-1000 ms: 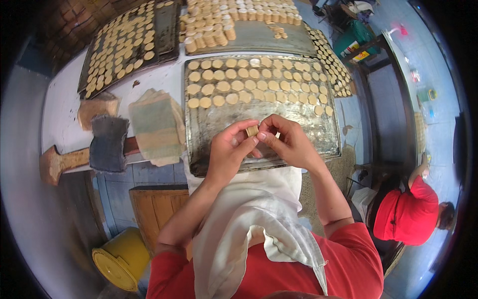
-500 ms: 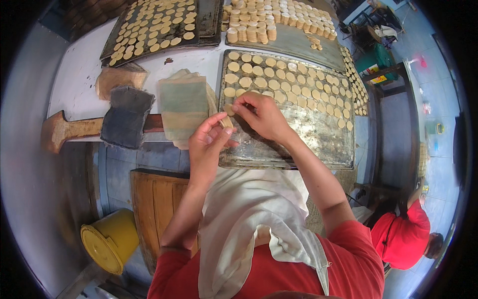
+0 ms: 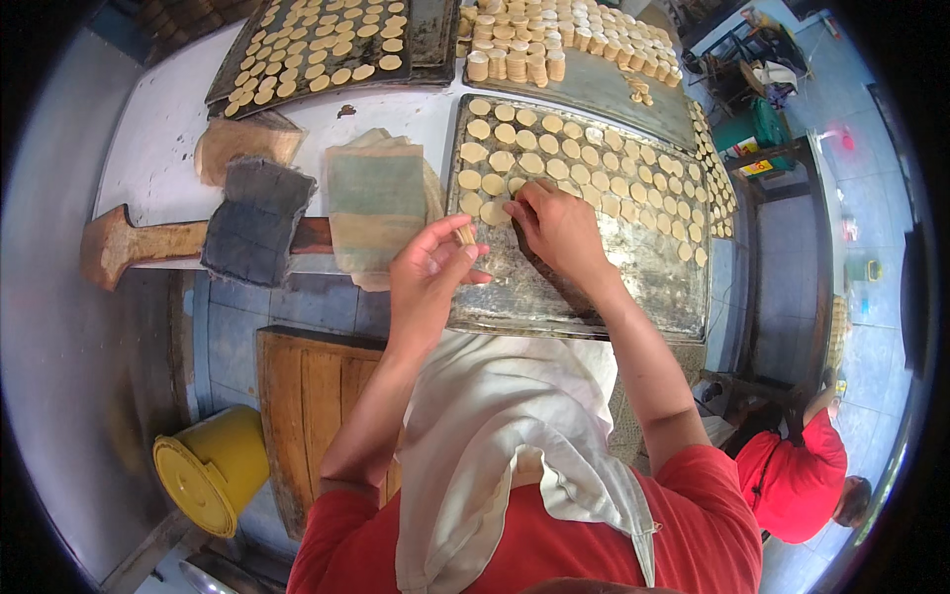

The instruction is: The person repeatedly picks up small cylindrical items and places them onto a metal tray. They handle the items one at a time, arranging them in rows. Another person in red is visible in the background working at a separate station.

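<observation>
The left hand is gripping a short stack of discs between thumb and fingers, with its other fingers loosely curling, just off the left edge of the metal tray. The right hand is bending down over that tray, thumb and forefinger closing toward each other; whether they are pinching a disc, one cannot tell. Just left of its fingertips, a pale round disc is lying on the metal.

Rows of discs are covering the far part of the tray, while the near part is showing bare, worn metal. Beyond it, stacked discs are standing close together on a second tray. To the far left, a dark tray is bearing more single discs. On the white table, a striped cloth is lying left of the metal tray, and further left a dark cloth is draping over a long wooden piece.
</observation>
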{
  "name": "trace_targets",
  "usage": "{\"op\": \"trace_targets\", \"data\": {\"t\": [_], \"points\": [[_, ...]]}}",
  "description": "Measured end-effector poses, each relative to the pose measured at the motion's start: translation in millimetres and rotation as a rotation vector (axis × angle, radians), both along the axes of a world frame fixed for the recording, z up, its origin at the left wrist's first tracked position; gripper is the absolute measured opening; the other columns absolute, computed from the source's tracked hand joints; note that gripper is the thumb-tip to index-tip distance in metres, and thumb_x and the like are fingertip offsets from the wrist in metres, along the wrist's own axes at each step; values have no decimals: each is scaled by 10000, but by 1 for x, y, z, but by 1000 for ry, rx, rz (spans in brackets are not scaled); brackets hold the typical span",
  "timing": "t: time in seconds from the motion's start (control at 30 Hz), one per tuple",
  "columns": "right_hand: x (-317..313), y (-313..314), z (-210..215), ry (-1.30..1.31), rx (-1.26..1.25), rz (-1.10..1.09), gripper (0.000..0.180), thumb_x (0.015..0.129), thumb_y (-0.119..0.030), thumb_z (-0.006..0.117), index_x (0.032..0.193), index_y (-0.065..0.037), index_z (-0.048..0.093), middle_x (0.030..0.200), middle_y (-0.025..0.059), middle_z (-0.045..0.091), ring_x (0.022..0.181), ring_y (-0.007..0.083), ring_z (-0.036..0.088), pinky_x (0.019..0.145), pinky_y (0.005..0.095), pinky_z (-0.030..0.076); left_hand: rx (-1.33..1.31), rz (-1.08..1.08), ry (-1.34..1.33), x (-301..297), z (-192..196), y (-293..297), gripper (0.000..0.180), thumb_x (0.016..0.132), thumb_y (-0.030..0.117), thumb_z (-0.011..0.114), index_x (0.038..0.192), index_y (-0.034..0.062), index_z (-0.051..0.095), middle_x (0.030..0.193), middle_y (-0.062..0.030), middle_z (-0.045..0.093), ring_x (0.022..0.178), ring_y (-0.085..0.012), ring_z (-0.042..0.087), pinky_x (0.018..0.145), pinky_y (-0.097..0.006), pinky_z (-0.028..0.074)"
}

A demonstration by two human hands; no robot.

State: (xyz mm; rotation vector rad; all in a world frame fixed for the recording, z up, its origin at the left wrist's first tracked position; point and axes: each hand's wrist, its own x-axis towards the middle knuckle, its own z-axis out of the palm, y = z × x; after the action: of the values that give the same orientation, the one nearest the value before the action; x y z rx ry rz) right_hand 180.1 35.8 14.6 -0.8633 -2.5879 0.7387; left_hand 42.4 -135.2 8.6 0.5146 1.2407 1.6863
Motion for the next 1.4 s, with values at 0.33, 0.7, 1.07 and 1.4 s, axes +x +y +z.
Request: {"op": "trace_targets", "data": {"t": [0.33, 0.7, 1.07, 1.4], "points": [[-1, -4, 0, 83, 62, 15, 144, 1004, -197, 726, 1062, -66, 744, 1073, 179, 715, 916, 432, 745, 762, 532, 602, -41, -62, 49, 6, 0, 7, 418, 1072, 22, 687, 1483, -41, 642, 1460, -164, 682, 1151, -253, 770, 823, -336, 673], [22, 12, 8, 53, -130, -110, 215, 976, -230, 804, 971, -17, 776, 988, 174, 726, 885, 373, 720, 784, 471, 560, -42, 24, -61, 11, 4, 10, 151, 1071, 35, 703, 1219, 11, 685, 1212, -122, 759, 1078, -242, 781, 804, -340, 669], [43, -5, 22, 215, -662, -15, 161, 1027, -151, 760, 1088, -6, 729, 967, 147, 742, 895, 244, 702, 843, 384, 561, -23, -73, 31, 25, -1, 26, 66, 1055, 14, 729, 1068, 20, 664, 1107, -69, 732, 1018, -156, 748, 823, -343, 685], [53, 7, 6, 272, -533, 94, 132, 1029, -138, 699, 1044, -8, 719, 968, 197, 728, 885, 369, 726, 795, 458, 559, -150, -153, 31, 26, -1, 34, 63, 1077, 14, 706, 1090, -15, 652, 1180, -137, 738, 1083, -208, 769, 826, -342, 695]]}}
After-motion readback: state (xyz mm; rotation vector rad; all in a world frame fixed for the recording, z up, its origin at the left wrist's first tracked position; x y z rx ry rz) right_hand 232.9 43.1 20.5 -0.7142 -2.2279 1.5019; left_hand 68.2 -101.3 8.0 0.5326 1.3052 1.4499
